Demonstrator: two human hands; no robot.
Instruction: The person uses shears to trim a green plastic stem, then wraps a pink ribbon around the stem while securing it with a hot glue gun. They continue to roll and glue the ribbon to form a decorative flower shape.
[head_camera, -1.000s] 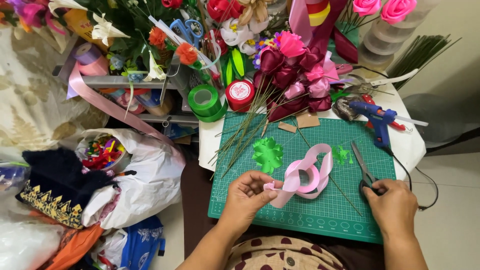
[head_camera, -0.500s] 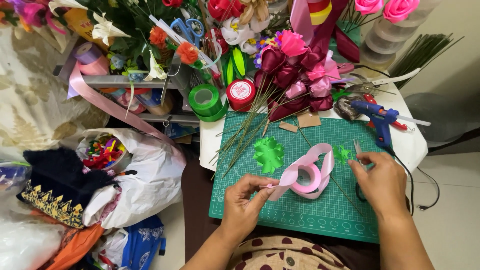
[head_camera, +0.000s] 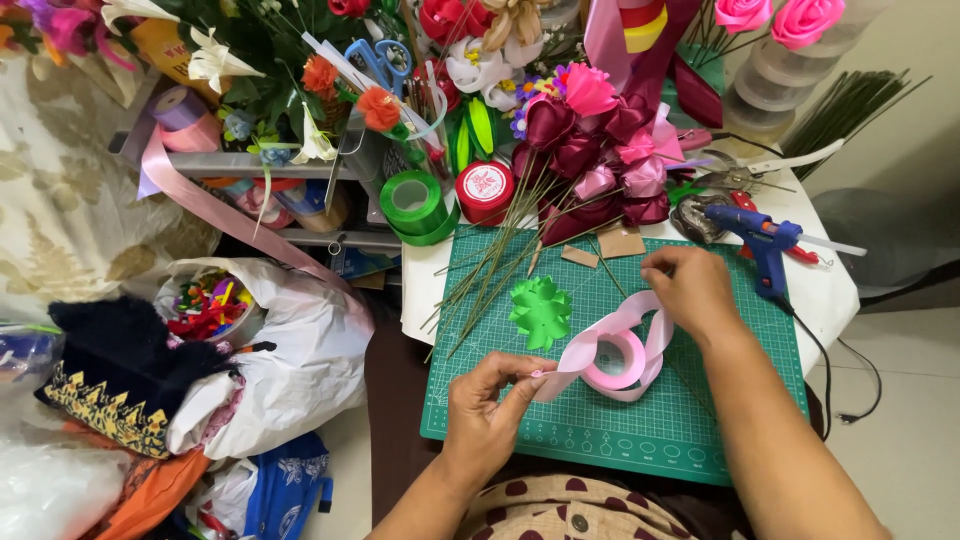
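While the left hand (head_camera: 487, 408) pinches one end of the pink ribbon (head_camera: 612, 345), the right hand (head_camera: 690, 287) grips its far loop. The ribbon is only loosely looped on the green cutting mat (head_camera: 640, 420), unshaped; a green ribbon rosette (head_camera: 540, 311) lies finished beside it.

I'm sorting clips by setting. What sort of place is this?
Likely a home craft table for ribbon flowers: a green gridded cutting mat, a blue glue gun, and dark red ribbon roses on wire stems.

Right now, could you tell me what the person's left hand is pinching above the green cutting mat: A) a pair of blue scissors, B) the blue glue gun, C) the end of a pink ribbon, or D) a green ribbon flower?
C: the left hand pinches the free end of the pink ribbon over the green cutting mat, while the blue glue gun and green ribbon flower lie untouched.
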